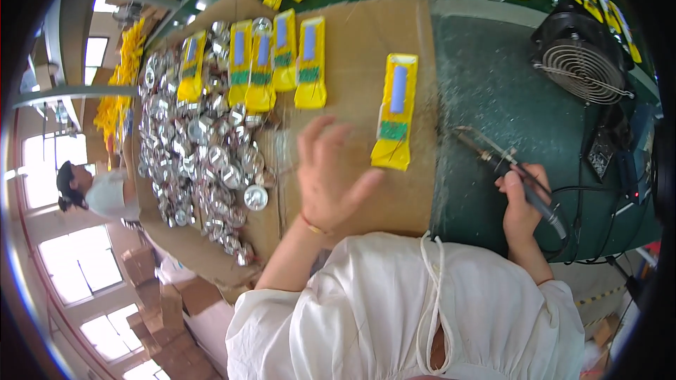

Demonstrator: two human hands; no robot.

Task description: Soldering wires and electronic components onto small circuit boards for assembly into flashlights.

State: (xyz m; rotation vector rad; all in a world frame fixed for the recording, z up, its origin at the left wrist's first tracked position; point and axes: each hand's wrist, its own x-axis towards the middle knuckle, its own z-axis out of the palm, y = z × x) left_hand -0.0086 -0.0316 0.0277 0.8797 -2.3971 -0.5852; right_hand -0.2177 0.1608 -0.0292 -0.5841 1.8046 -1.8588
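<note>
Soldering iron (501,166) clasped, right grip (521,205) | axis/tip forward-left | left grip (328,181) seemingly spread

Casing (393,117) between reflectors (201,134) and soldering iron (498,163)

I see the left hand (327,176) open and slightly blurred, fingers forward, thumb stretched rightward, while the right hand (521,197) is curled closed; the left forearm (292,257) and right forearm (531,257) angle inward.

A long yellow plastic casing (395,117) is showing a lavender cylinder (398,89) and green rectangular board (393,131) against flat brown cardboard (359,35).
</note>
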